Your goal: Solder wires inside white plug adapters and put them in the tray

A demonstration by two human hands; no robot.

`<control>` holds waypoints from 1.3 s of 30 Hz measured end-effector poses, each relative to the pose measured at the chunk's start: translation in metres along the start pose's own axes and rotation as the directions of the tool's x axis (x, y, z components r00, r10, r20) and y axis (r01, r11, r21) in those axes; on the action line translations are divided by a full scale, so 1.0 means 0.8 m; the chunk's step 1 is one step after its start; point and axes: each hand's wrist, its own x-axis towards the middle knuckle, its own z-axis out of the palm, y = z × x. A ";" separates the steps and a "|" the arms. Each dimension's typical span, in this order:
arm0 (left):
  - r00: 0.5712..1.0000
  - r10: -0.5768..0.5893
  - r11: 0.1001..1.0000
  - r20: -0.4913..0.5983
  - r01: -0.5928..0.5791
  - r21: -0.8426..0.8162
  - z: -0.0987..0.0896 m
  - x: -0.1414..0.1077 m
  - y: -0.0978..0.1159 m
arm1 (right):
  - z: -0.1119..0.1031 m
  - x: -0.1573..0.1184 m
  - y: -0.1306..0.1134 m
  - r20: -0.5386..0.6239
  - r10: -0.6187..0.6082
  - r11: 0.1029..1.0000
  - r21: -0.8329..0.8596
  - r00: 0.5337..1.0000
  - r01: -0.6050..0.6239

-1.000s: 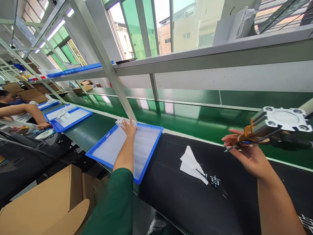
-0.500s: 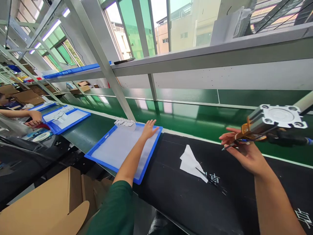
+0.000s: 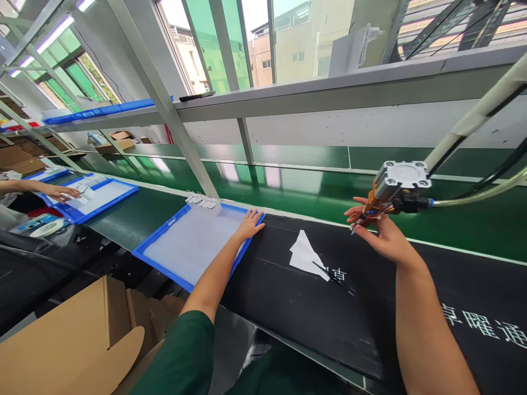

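My left hand [image 3: 249, 225] lies with its fingers stretched out on the right rim of a shallow blue-framed tray [image 3: 164, 269] with a pale, flat bottom. Along the tray's far edge stands a row of small white pieces [image 3: 205, 203]. My right hand [image 3: 385, 233] grips a pneumatic tool [image 3: 401, 176] near its pointed tip, thumb in front and some fingers raised behind. The tool has a square metal cylinder, a black fitting and an air hose. Between my hands, dark tweezers [image 3: 334, 273] lie partly over a torn white sheet [image 3: 304, 253] on the black mat [image 3: 288, 307].
At the left, a co-worker's hand [image 3: 61, 192] is over another blue-framed tray [image 3: 115, 198]. An open cardboard box [image 3: 61, 334] stands below the bench at the lower left. A slanted metal post [image 3: 185, 142] rises behind my tray, and a green surface [image 3: 304, 189] runs behind the bench.
My left hand has settled from over the tray onto its right rim. My right hand and the tool appear further left as the view shifts. The co-worker's hand has reached over the other tray.
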 end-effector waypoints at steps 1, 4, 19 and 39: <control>1.000 0.000 1.000 0.001 0.000 0.007 0.000 0.000 0.002 | -0.003 -0.001 0.001 0.006 0.004 1.000 -0.012 1.000 -0.003; 1.000 -0.008 0.999 -0.002 0.008 0.033 -0.003 0.001 0.010 | -0.012 -0.004 0.002 0.038 0.021 0.999 -0.042 0.999 -0.020; 0.942 0.333 0.942 -0.051 -0.334 -0.018 0.060 -0.017 0.170 | -0.025 -0.025 0.038 -0.432 0.079 0.712 -0.606 0.898 -0.354; 0.730 0.626 0.683 -0.273 -0.683 -0.261 0.085 -0.048 0.198 | 0.104 -0.125 0.038 -0.258 -0.036 0.962 -0.271 0.965 -0.037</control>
